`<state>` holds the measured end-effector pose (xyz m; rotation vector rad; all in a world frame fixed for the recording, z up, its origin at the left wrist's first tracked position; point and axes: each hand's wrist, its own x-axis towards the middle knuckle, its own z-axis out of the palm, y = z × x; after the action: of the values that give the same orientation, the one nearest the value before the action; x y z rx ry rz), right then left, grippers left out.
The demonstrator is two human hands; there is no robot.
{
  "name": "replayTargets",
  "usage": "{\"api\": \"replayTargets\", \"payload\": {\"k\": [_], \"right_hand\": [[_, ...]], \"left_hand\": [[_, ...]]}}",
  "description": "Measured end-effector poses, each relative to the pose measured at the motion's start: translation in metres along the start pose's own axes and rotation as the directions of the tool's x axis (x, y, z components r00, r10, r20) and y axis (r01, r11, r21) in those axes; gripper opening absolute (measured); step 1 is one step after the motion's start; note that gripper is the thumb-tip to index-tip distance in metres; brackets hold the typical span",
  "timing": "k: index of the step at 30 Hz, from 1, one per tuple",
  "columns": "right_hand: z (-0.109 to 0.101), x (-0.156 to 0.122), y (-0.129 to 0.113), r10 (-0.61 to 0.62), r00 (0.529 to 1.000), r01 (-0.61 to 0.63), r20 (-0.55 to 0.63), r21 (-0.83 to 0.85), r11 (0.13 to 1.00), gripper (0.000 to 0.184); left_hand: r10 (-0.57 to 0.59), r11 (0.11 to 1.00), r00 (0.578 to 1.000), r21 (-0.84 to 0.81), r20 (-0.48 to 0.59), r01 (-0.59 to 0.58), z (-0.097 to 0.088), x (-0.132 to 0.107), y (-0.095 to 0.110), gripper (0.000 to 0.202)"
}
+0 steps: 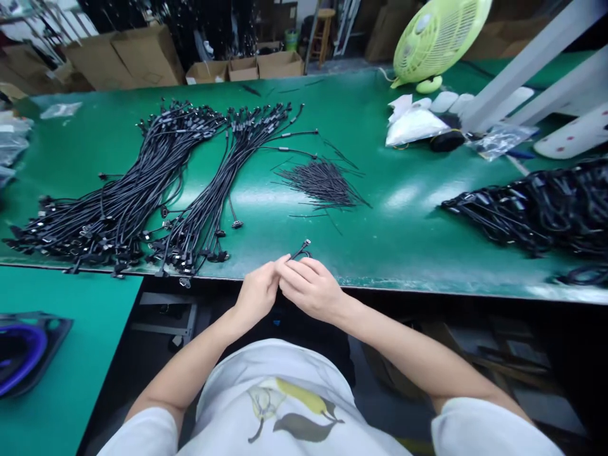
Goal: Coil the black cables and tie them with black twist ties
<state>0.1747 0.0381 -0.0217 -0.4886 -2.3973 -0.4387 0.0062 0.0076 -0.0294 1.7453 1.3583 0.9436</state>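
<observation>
Both hands meet at the front edge of the green table, closed around a short black cable. A loop of it and a small metal-tipped connector stick up past the fingers. My left hand pinches from the left; my right hand has its fingers folded over the same cable, hiding most of it. Just beyond lies a loose pile of thin black ties. To the left, black cables are spread in a large bundle and a narrower bundle, with connectors at both ends.
Coiled black cables are heaped at the right. A light green fan stands at the back right, near a white plastic bag and a slanted white post. Cardboard boxes stand behind the table. A purple-rimmed object is at lower left.
</observation>
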Motion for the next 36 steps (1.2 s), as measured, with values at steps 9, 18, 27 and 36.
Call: {"api": "replayTargets", "payload": {"k": [9,18,27,36], "right_hand": [[-0.021,0.033,0.002,-0.336,0.837,0.412,0.432,-0.095,0.906,0.035],[0.002,0.041,0.007,-0.217,0.908,0.258,0.358,-0.071,0.964,0.032],[0.022,0.039,-0.005,0.514,0.84,-0.536,0.175,0.416,0.734,0.028],[0.001,0.023,0.001,0.389,0.883,-0.463,0.263,0.345,0.816,0.033]], "left_hand": [[-0.291,0.784,0.876,-0.429,0.385,0.449,-0.018,-0.004,-0.009,0.029],[-0.348,0.737,0.9,-0.517,0.263,0.436,-0.018,-0.005,0.002,0.034],[-0.075,0.883,0.994,-0.469,-0.079,0.029,-0.039,0.005,-0.004,0.031],[0.156,0.984,0.936,-0.13,0.315,-0.12,-0.034,-0.023,0.003,0.029]]}}
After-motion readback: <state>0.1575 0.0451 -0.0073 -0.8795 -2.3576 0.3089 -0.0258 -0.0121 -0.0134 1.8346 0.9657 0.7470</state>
